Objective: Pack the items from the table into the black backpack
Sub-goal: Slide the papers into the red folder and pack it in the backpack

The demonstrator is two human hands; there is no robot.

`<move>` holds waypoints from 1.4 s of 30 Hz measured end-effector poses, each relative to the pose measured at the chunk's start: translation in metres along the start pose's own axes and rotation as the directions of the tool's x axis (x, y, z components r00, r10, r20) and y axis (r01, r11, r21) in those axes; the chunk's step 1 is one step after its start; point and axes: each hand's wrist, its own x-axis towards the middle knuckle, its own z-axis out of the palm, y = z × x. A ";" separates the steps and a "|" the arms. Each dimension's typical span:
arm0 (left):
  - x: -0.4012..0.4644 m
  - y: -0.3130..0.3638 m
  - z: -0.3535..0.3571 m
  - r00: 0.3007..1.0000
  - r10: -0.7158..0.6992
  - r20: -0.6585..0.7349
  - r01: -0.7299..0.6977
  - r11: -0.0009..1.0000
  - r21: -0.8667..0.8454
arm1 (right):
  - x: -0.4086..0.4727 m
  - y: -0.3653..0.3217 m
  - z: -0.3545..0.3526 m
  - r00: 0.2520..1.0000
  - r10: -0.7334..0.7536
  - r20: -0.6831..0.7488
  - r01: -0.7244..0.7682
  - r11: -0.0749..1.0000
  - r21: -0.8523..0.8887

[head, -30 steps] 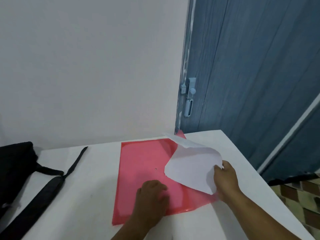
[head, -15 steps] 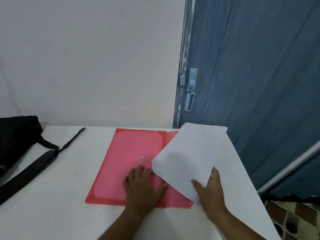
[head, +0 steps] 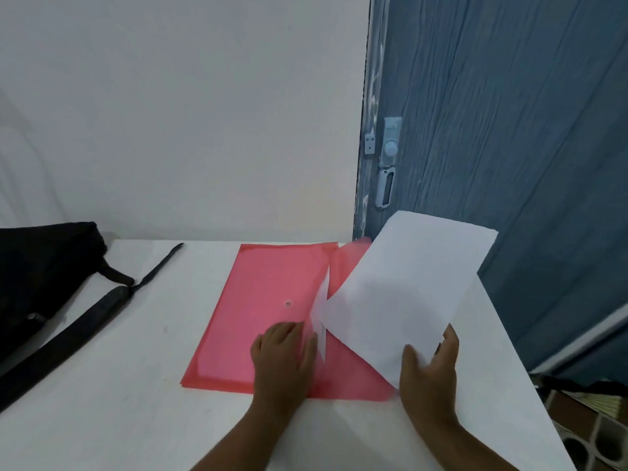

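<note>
A red plastic folder (head: 265,300) with a snap button lies flat on the white table (head: 119,402), its flap open to the right. My left hand (head: 283,358) presses flat on the folder's near edge. My right hand (head: 430,368) pinches the lower corner of a white sheet of paper (head: 404,294), held tilted above the folder's right side. The sheet's left corner reaches under the folder's opening edge. The black backpack (head: 37,277) sits at the table's far left, its strap (head: 68,338) trailing across the tabletop.
A white wall stands behind the table. A blue door (head: 509,147) with a pale handle and lock (head: 387,171) is right behind the table's right side. Tiled floor shows past the table's right edge.
The sheet has straightened from a curl and now stands taller. Its left corner has moved to the folder's opening. My left hand has shifted slightly toward the folder's near edge.
</note>
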 end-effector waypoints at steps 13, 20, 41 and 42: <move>-0.002 -0.001 0.000 0.996 0.048 -0.077 -0.051 0.998 -0.035 | 0.003 -0.001 -0.004 0.985 0.004 0.174 -0.014 0.999 0.052; -0.003 0.001 -0.001 0.998 0.027 -0.050 -0.028 0.999 -0.016 | 0.016 0.002 -0.014 0.964 0.148 0.220 -0.183 0.971 0.151; -0.005 0.003 -0.005 0.988 0.130 -0.081 -0.128 0.991 0.026 | 0.019 -0.003 -0.008 0.952 0.137 0.275 -0.100 0.984 -0.144; -0.005 0.003 -0.005 0.986 0.141 -0.086 -0.139 0.990 0.030 | 0.019 -0.002 -0.008 0.951 0.135 0.278 -0.091 0.982 -0.165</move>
